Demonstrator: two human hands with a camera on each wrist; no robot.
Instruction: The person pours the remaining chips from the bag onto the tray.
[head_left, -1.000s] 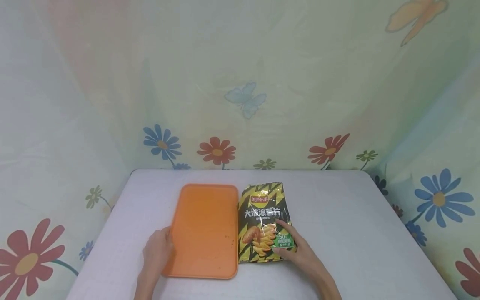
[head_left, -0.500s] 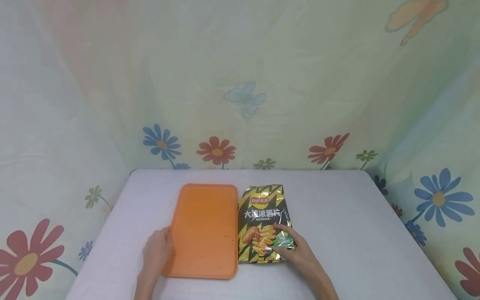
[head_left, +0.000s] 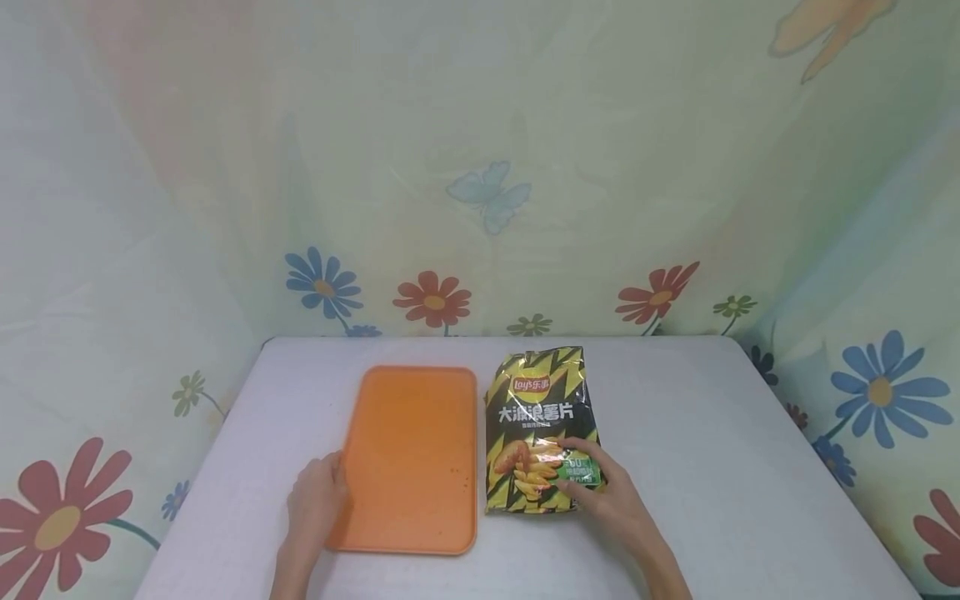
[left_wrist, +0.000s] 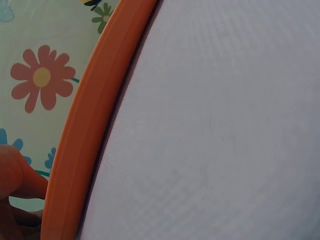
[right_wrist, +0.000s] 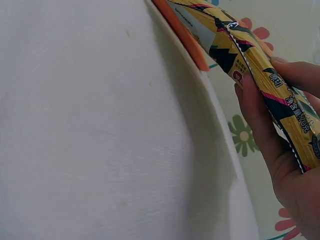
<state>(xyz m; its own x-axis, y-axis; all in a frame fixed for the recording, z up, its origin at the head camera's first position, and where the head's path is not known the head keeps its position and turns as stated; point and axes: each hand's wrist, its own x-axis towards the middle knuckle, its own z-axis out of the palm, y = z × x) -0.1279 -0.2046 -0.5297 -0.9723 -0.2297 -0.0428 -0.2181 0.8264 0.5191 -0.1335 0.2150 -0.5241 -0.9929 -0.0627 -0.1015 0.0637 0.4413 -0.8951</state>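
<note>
In the head view an orange tray (head_left: 408,462) lies flat on the white table, a few dark specks near its right side. My left hand (head_left: 317,498) holds its left edge, the fingers at the rim (left_wrist: 87,125); the fingertips are partly hidden. To the right of the tray is a black and yellow bag of potato chips (head_left: 536,421), a narrow gap between them. My right hand (head_left: 618,500) grips the bag's lower right side. From the right wrist the bag (right_wrist: 272,82) shows edge-on, pinched between thumb and fingers, and looks raised off the table.
The white table (head_left: 720,467) extends on both sides of the tray and bag. Behind it and at the sides hangs a pale curtain (head_left: 585,167) printed with flowers and butterflies.
My right hand has moved the chip bag slightly to the right and toward the back, opening a gap beside the tray. My left hand and the tray have hardly moved.
</note>
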